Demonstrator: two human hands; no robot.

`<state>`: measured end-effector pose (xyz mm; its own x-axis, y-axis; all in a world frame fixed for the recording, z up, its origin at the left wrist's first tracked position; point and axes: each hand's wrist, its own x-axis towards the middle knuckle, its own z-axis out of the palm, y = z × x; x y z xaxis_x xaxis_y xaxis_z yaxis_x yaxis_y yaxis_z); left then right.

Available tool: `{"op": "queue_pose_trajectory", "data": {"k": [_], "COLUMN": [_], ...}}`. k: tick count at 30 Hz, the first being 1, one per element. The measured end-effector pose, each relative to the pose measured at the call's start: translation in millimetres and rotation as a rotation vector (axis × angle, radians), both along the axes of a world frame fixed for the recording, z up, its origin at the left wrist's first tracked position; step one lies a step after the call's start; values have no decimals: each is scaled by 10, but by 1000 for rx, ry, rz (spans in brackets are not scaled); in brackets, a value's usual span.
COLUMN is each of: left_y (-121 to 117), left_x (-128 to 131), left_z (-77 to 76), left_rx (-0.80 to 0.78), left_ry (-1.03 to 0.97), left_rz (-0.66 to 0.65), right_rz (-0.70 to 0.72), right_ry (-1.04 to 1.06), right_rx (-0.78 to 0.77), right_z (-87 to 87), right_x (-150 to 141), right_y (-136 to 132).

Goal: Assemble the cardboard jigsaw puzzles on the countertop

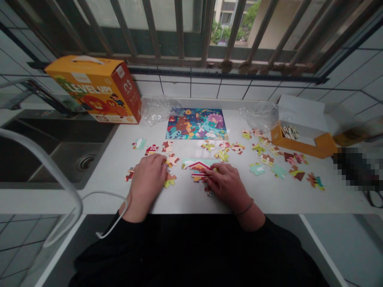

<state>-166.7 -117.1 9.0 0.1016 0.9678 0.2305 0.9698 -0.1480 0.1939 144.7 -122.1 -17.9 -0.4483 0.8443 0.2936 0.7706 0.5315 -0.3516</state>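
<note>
My right hand (226, 183) has its thumb and fingers closed on the right edge of a partly joined puzzle section (196, 165) with a red-edged roof. A loose puzzle piece (209, 192) is partly covered below that hand. To the left, my left hand (149, 177) lies with its fingers stretched over the counter, next to several loose pieces. Among these are a pinkish-brown and white piece (172, 160) at its fingertips and a yellow-green one (170, 180) by its thumb side. A red barn piece (152, 150) shows just beyond its knuckles.
A picture card (196, 124) lies at the back of the white counter, between crumpled clear plastic bags. Loose pieces (265, 159) spread on the right before an open box (305, 141). An orange puzzle box (98, 89) stands by the sink (56, 151). A white cable (67, 183) hangs at left.
</note>
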Motion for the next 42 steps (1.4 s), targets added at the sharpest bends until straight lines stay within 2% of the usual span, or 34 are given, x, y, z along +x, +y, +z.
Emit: {"op": "queue_pose_trajectory", "data": {"k": [2,5,9,13,15,17,20,23,27,31,37,40,42], "left_y": [31,84,160,176,147,101,6,-122,-300,-413,-482,-485,-471], "left_x": [-196,-377,-475,-479,-420,-307,-39,303,727,943,895,825,790], "left_z": [11,-13,0,119,161,162,110,45,-44,-58,74,24,-52], "left_rx": [-44,-104,-117,-66,-60,-80,-155,-333,-379,-345,-361,-257,-159], "left_ry": [22,-41,-131,-294,-435,-662,-1035,-1122,-1073,-916,-528,-408,-363], "left_rz": [74,49,103,161,204,223,166,73,26,0,-95,-185,-312], "right_rz": [-27,-70,-100,-100,-92,-90,-87,-72,-43,-10,4,8,8], "right_ry": [46,150,298,356,362,367,373,366,339,322,325,320,316], "right_rx": [-11,-16,-7,15,22,24,7,-1,-5,-12,-9,-12,-17], "right_z": [-15,-31,-25,3,17,28,37,37,33,27,3,3,9], "right_x": [7,23,44,46,43,39,36,37,37,39,42,39,37], "right_y": [6,18,40,54,55,54,53,57,60,62,71,69,66]}}
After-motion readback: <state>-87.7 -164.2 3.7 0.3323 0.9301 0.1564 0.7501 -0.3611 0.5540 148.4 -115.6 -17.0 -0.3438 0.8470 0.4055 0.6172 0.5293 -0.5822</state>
